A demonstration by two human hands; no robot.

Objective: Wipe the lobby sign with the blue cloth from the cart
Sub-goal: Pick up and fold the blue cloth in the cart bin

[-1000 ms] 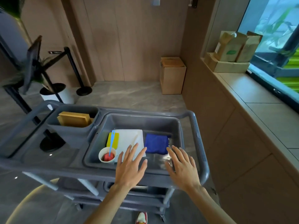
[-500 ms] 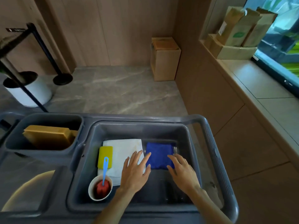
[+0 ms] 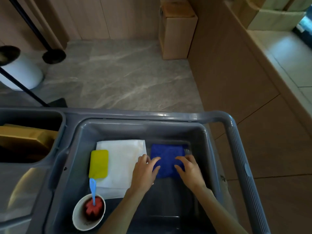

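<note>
A folded blue cloth (image 3: 166,154) lies flat on the floor of the grey bin (image 3: 135,123) on top of the cart. My left hand (image 3: 143,173) reaches in from below, and its fingertips rest on the cloth's left edge. My right hand (image 3: 190,171) lies on the cloth's right side with bent fingers pressing down. The cloth has not lifted off the bin floor. No lobby sign is in view.
In the same bin lie a white cloth (image 3: 121,154), a yellow sponge (image 3: 98,163) and a cup (image 3: 77,218) holding a red brush. A brown box (image 3: 23,142) fills the left compartment. The cart handle (image 3: 243,157) runs along the right. A wooden box (image 3: 177,29) and stanchion base (image 3: 54,55) stand on the floor.
My view has dropped closer over the cart. Both hands moved forward from the bin's near edge onto the blue cloth.
</note>
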